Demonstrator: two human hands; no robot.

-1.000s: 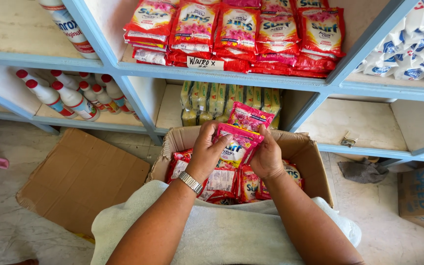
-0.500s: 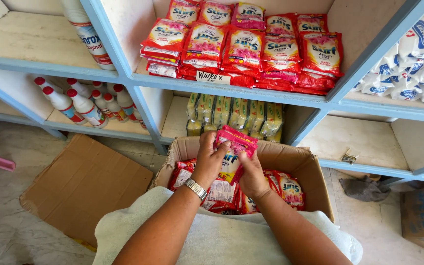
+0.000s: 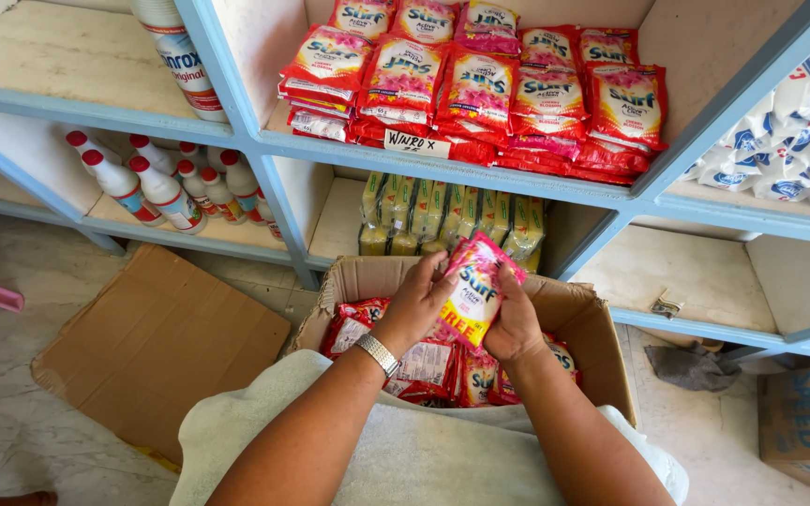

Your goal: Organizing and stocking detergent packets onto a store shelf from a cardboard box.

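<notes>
Left hand point(image 3: 416, 302) and right hand point(image 3: 515, 323) fingers clamp a pink sachet point(image 3: 476, 286) above the open carton point(image 3: 583, 319).

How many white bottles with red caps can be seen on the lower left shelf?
7 white bottles with red caps, all clustered on the lower left shelf: three in front, four behind. Others may be hidden behind them.

Blue-framed shelf unit point(image 3: 442, 161) spans the far side. Upper middle bay: stacked red and pink sachets point(image 3: 480, 89), with a small handwritten label point(image 3: 416, 143) on the shelf edge. Far right bay: white and blue packets point(image 3: 799, 141). Lower left bay: white bottles with red caps point(image 3: 166, 183). Lower middle bay: yellow-green packs point(image 3: 452, 220). Flattened cardboard sheet point(image 3: 157, 351) on the floor, near left. Grey rag point(image 3: 696, 365) on the floor, right.
</notes>
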